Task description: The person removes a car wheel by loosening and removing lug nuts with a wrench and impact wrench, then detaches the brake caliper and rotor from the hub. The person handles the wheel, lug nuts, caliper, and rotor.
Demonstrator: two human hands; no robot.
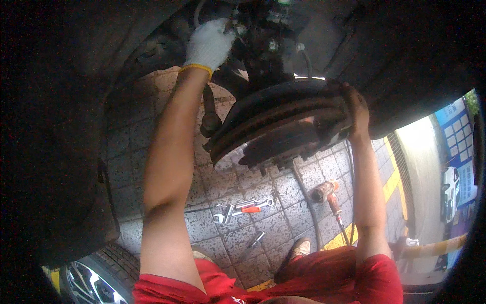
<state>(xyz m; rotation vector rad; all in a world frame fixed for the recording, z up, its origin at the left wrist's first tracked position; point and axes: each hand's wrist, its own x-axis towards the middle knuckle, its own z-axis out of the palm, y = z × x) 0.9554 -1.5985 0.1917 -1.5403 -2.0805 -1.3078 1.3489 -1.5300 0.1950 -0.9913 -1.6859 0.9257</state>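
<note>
In a dark wheel well, my left hand (pixel 210 44) wears a white knitted glove with a yellow cuff. It is closed among the suspension parts (pixel 266 55); its fingertips are lost in shadow, so what they grip cannot be made out. A rusty-edged brake disc (pixel 276 109) with its hub hangs below, tilted. My right hand (pixel 358 112) is closed round the right side of the disc, its fingers partly hidden behind the edge. Left of the disc, a dark rod with a rounded end (pixel 210 121) hangs down.
On the tiled floor (pixel 202 177) lie several wrenches (pixel 234 212), an orange-handled tool (pixel 251 209) and a small metal cylinder (pixel 258 237). An orange impact wrench (pixel 328 193) with a hose rests to the right. At lower left lies a wheel (pixel 91 281). A dark hose (pixel 310 202) crosses the floor.
</note>
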